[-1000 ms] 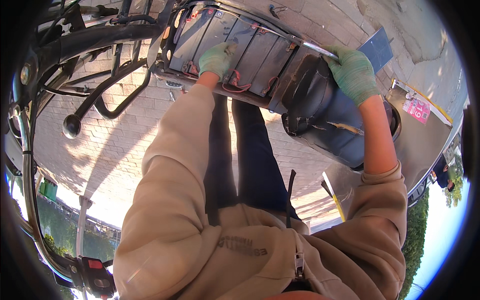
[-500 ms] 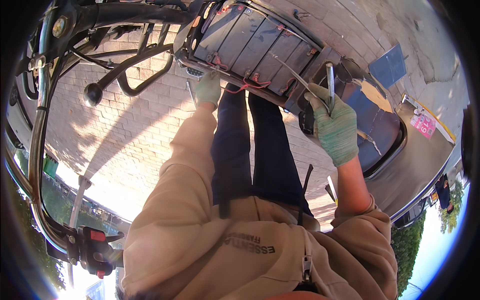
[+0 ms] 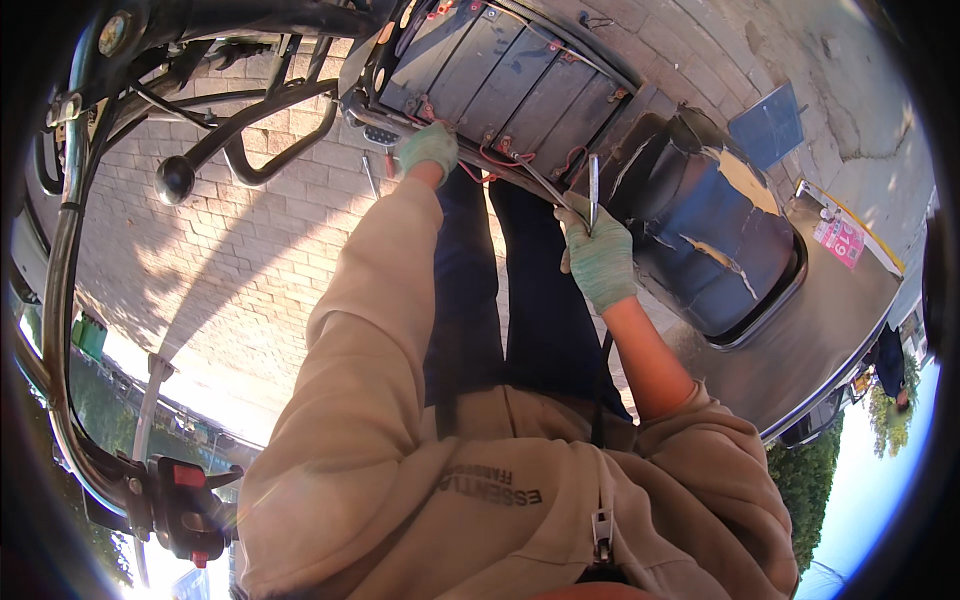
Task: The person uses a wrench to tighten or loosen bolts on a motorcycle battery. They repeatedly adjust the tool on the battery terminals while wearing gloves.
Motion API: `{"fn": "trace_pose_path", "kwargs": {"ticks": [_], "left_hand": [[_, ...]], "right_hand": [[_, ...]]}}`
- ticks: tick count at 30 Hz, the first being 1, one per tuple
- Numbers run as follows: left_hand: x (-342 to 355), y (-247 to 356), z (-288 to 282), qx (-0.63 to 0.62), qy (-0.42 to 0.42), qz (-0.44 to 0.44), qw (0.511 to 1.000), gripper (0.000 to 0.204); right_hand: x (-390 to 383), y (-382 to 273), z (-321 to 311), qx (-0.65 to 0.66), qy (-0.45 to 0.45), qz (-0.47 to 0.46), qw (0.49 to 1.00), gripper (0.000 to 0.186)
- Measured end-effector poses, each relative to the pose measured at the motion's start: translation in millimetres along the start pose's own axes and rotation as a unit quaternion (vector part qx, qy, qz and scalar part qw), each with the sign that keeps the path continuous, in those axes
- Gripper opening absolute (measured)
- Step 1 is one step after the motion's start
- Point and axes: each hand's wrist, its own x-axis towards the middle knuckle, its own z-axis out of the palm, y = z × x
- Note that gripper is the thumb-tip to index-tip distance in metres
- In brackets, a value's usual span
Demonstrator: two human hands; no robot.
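Dark batteries (image 3: 510, 80) stand side by side in an open compartment of a vehicle, with red wires (image 3: 497, 157) on their near terminals. My left hand (image 3: 428, 152), in a pale green glove, is at the compartment's near left rim (image 3: 400, 122). Its fingers look bunched together; what they hold, if anything, is hidden. Gloved alike, my right hand (image 3: 600, 262) grips a metal tool (image 3: 540, 180) with two splayed arms, resembling a Y-shaped socket wrench. The longer arm slants to the near terminals by the red wires, while the shorter one points up.
Right of the compartment is a cracked black seat (image 3: 715, 235). A blue-grey panel (image 3: 768, 125) lies on the paving beyond. Handlebars (image 3: 70, 300) and black tubing (image 3: 245, 135) fill the left side. A metal tool (image 3: 370, 175) and a red-handled one (image 3: 389, 166) lie near my left hand.
My right hand has moved left and down from beside the seat, bringing the tool's long arm to the near terminals. My left hand has shifted slightly right and up along the rim.
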Motion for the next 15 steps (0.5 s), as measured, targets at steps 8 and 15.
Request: {"fn": "trace_pose_path", "kwargs": {"ticks": [8, 15], "left_hand": [[-2.0, 3.2, 2.8, -0.038, 0.026, -0.019, 0.999, 0.038], [-42.4, -11.6, 87.5, -0.265, -0.019, 0.100, 0.959, 0.039]], "right_hand": [[9.5, 23.2, 19.1, -0.017, 0.012, -0.007, 1.000, 0.036], [15.2, 37.4, 26.1, 0.102, 0.039, -0.028, 0.994, 0.036]]}}
